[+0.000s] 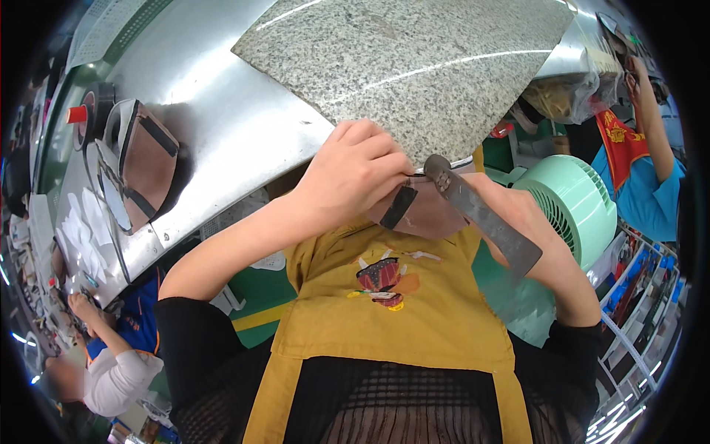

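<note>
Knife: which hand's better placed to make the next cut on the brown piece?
Right, probably. The right hand grips the knife, whose tip lies at the brown piece. The left hand pinches that piece, so it is busy.

Counting what's showing here: one granite slab (414,66), one flat metal blade (484,218), one mint-green fan (577,203), two brown leather pieces (148,166) (one's in hand (421,214)).

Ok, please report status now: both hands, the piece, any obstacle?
Left hand grips brown leather piece at edge of granite slab. Right hand holds flat metal blade, tip on the piece. Nothing between them.
</note>
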A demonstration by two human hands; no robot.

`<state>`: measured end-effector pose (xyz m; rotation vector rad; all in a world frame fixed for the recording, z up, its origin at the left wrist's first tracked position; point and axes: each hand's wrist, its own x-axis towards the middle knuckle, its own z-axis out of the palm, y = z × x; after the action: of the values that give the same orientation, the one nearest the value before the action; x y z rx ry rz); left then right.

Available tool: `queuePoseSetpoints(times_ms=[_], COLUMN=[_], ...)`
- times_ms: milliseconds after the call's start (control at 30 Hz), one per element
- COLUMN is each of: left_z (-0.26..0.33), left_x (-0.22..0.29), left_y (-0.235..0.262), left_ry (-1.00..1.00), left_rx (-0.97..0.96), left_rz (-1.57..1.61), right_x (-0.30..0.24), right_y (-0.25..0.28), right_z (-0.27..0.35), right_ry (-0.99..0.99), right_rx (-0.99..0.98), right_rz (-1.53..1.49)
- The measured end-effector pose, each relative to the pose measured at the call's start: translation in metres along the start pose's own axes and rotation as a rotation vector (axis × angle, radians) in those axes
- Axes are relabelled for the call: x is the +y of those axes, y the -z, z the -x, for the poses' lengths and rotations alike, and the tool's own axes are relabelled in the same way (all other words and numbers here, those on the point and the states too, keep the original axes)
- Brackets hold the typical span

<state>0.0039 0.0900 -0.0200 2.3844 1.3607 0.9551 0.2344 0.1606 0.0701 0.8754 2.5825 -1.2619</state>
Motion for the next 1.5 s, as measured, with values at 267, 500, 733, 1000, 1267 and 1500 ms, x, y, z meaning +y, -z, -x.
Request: queuePoseSetpoints(times_ms=[267, 500, 733, 1000, 1267, 1500], left_z=[0.003, 0.006, 0.006, 0.009, -0.005, -0.015], left_x=[0.0, -0.002, -0.002, 0.003, 0.017, 0.023], left_y=[-0.002, -0.003, -0.002, -0.004, -0.004, -0.024], left_ry=[-0.172, -0.158, -0.027, -0.04, 0.16, 0.123], left_rx=[0.044, 0.043, 0.033, 0.066, -0.035, 0.059], left_rz=[-0.127, -0.121, -0.044, -0.088, 0.216, -0.001], right_x=[-0.004, -0.012, -0.005, -0.001, 0.001, 0.021], right_y=[-0.003, 0.002, -0.009, -0.014, -0.001, -0.008], right_z=[0.001, -0.002, -0.002, -0.001, 0.009, 0.031], right_ry=[0.091, 0.062, 0.082, 0.168, -0.01, -0.036], right_rx=[0.186, 0.148, 0.061, 0.151, 0.272, 0.318], right_rz=[-0.075, -0.158, 0.023, 0.048, -0.321, -0.268])
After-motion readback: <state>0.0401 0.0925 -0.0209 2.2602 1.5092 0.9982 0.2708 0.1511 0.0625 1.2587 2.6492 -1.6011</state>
